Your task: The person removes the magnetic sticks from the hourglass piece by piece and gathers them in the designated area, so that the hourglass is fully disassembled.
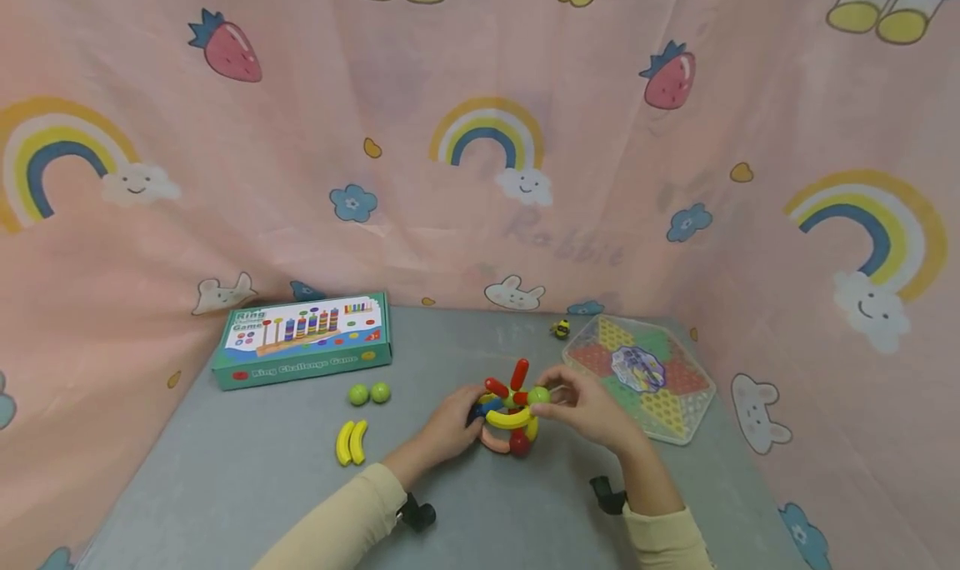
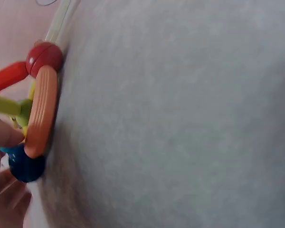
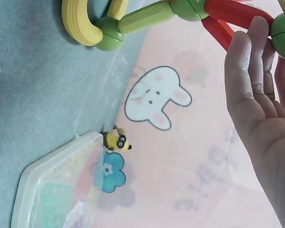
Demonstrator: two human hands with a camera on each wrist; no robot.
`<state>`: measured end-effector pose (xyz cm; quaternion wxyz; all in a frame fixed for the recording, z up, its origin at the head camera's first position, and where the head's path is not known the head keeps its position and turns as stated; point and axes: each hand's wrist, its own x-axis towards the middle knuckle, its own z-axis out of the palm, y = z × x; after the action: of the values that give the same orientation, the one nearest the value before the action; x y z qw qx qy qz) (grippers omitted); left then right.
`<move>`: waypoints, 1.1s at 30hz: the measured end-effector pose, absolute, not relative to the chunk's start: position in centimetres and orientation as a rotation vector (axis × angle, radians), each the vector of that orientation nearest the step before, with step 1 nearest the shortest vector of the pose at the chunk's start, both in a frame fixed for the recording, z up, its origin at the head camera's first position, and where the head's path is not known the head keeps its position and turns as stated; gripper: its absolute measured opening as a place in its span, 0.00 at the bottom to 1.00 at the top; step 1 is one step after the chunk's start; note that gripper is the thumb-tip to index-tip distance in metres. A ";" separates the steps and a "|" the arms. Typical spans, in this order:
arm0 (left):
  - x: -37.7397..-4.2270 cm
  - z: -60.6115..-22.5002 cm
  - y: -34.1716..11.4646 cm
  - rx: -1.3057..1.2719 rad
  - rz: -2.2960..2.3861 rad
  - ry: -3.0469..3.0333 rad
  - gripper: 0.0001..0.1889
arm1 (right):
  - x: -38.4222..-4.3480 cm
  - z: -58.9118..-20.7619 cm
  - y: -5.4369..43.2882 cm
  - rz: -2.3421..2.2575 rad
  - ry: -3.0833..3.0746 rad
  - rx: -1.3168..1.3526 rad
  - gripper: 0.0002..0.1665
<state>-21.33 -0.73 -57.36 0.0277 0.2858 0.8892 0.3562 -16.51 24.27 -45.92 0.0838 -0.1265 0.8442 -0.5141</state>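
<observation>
Your left hand (image 1: pixel 448 426) grips the dark blue ball (image 2: pixel 24 165) of the stick-and-ball toy (image 1: pixel 508 420), lower centre of frame, on the counter (image 1: pixel 495 512); your right hand (image 1: pixel 594 408) pinches its green ball (image 1: pixel 538 396). Green box (image 1: pixel 303 366) left, game board (image 1: pixel 675 387) right.

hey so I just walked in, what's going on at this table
A person is handling a colorful ball-and-stick construction on the gray table. The left hand grips it near the dark blue ball, while the right hand holds a green ball at the end of a red stick. Off to the left lie two loose green balls and two curved yellow sticks, with the Ring Challenge Game box behind them.
</observation>
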 end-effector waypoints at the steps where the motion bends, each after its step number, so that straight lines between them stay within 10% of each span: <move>1: -21.2 -57.2 -0.6 0.884 1.078 2.776 0.26 | -16.6 -46.0 24.3 -1.539 2.510 -0.371 0.20; 11: -17.7 -53.2 -0.8 0.632 1.579 2.383 0.11 | -16.5 -46.7 24.2 -1.575 2.479 -0.378 0.22; 21: -16.0 -49.3 0.1 0.230 1.939 1.815 0.21 | -16.4 -46.9 24.3 -1.628 2.483 -0.406 0.20; 33: -16.5 -49.2 -0.6 0.348 1.912 1.622 0.23 | -16.6 -46.6 24.7 -1.623 2.495 -0.343 0.21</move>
<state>-16.52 -0.55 -49.24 0.3003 0.1311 0.6112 0.7205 -16.58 24.66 -46.65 0.0728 -0.1142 0.8305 -0.5403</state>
